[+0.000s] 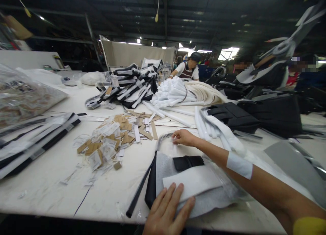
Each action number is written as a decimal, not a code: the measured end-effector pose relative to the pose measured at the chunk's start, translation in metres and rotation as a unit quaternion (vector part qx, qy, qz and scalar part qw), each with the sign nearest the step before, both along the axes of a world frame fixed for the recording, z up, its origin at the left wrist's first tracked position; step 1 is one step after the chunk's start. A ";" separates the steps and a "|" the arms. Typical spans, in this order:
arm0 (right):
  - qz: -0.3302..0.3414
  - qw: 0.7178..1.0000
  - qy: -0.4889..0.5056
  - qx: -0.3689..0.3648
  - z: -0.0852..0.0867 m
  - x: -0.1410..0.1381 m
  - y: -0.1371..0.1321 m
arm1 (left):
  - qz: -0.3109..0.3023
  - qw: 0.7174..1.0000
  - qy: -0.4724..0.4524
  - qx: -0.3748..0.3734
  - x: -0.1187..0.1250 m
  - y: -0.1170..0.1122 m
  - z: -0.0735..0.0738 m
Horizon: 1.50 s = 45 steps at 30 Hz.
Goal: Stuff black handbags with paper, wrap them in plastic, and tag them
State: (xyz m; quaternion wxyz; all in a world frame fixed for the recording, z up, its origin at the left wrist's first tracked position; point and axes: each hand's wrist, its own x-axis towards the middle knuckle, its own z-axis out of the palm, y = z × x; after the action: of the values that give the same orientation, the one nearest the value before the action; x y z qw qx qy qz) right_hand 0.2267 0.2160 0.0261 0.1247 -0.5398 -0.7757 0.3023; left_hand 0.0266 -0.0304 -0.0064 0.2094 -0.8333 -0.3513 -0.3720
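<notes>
A black bag wrapped in white foam sheet (193, 182) lies inside a clear plastic sleeve (224, 184) at the near edge of the white table (51, 174). My left hand (166, 209) rests flat on the near end of the package, fingers spread. My right hand (183, 137) reaches across to the far end, its fingers pinched on the open edge of the clear sleeve. A white band is wrapped around my right forearm. A black strap (141, 187) runs from the bag toward the table's front edge.
A heap of brown and white paper tags (109, 141) lies left of the package. Beyond it are white foam tubes (173, 95), wrapped black-and-white bags (132, 85) and black bags (254, 116). Plastic-wrapped goods (25, 99) fill the left. Other people work at the far end.
</notes>
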 end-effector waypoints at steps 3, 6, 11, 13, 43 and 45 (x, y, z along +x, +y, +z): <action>0.004 1.000 0.020 -0.007 0.002 0.001 -0.002 | 0.000 1.000 0.005 -0.002 0.000 0.000 -0.002; 0.016 0.999 0.033 -0.003 0.004 0.004 -0.001 | 0.004 0.999 -0.040 0.014 0.005 0.002 -0.009; 0.014 0.999 0.032 0.031 0.007 0.006 0.006 | -0.019 0.997 -0.064 0.029 0.004 0.011 -0.010; 0.011 0.998 0.028 0.056 0.007 0.002 0.007 | -0.026 0.998 -0.052 0.018 0.001 0.015 -0.004; 0.070 0.984 0.055 0.155 0.052 -0.016 -0.015 | -0.004 0.998 -0.067 0.011 0.014 0.011 -0.016; 0.064 0.985 0.059 0.151 0.052 -0.016 -0.015 | -0.005 0.999 -0.052 0.009 0.012 0.012 -0.011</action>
State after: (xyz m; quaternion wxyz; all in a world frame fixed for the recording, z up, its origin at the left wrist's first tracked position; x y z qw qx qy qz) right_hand 0.2111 0.2006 0.0781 0.2308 -0.4451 -0.8367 0.2202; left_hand 0.0389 -0.0189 -0.0177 0.1965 -0.8126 -0.3540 -0.4192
